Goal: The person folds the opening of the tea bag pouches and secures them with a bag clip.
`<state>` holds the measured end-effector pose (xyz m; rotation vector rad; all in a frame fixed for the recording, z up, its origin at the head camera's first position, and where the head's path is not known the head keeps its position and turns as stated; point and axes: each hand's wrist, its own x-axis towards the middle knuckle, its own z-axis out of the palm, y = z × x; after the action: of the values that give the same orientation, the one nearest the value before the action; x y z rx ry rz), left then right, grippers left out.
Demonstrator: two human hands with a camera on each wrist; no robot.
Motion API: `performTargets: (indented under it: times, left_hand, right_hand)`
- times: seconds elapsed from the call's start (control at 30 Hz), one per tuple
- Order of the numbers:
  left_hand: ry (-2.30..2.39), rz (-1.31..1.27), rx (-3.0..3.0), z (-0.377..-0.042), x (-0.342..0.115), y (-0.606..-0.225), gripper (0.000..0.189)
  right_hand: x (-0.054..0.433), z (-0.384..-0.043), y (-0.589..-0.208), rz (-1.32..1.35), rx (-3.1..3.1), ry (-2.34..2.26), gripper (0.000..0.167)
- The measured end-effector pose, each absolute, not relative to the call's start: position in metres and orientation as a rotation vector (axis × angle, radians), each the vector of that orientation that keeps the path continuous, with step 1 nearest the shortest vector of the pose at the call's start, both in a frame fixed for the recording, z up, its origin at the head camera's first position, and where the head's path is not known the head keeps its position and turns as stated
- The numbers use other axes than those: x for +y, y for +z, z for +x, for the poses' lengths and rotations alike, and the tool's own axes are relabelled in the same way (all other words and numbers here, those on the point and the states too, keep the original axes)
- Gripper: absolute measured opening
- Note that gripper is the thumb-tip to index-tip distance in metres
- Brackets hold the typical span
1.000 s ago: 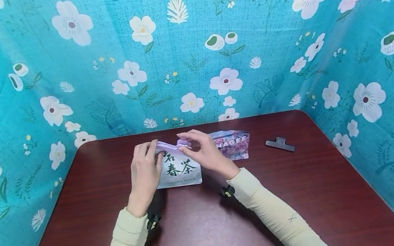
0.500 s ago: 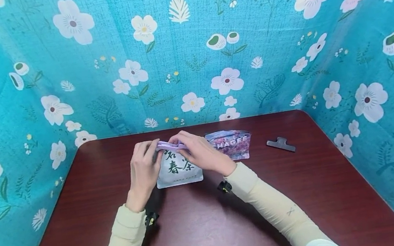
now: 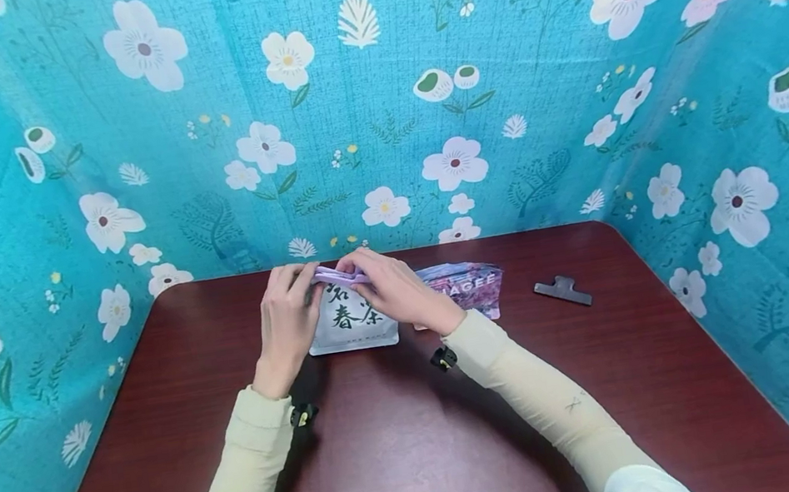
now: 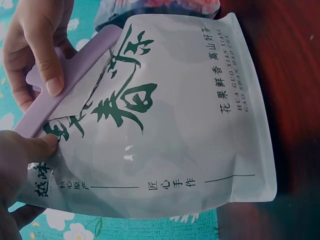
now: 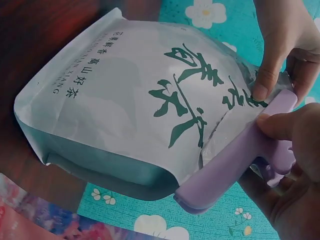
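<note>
A white tea pouch [image 3: 358, 337] with green Chinese lettering is held by its top edge between both hands, front facing me. A pale purple bag clip [image 5: 235, 155] lies across that top edge, over the pouch's folded, torn-looking strip. My right hand [image 3: 396, 289] grips the clip, its thumb on the near side and the fingers behind. With thumb and fingers, my left hand [image 3: 286, 312] pinches the pouch's top left corner, beside the clip's end. I cannot tell whether the pouch's bottom touches the table.
A pink and purple pouch [image 3: 475, 289] printed with large letters stands right behind my right hand. Farther right, a black bag clip [image 3: 562, 291] lies on the dark red table [image 3: 407, 446]. A blue floral curtain [image 3: 376, 114] encloses the back and sides.
Both hands have moved slightly away from me, taking the pouch and clip with them. My right hand has shifted left along the clip and covers more of it.
</note>
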<state>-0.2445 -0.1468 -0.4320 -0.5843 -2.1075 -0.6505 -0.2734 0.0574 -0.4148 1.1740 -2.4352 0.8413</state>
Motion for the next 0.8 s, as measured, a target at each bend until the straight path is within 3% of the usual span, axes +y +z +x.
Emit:
performTargets:
  times: [0.8]
  left_hand:
    - [-0.526,-0.536,-2.241,-0.268,-0.151,-0.432,0.032]
  right_hand:
    - [0.050,-0.301,-0.418,1.128,-2.494,0.784,0.026]
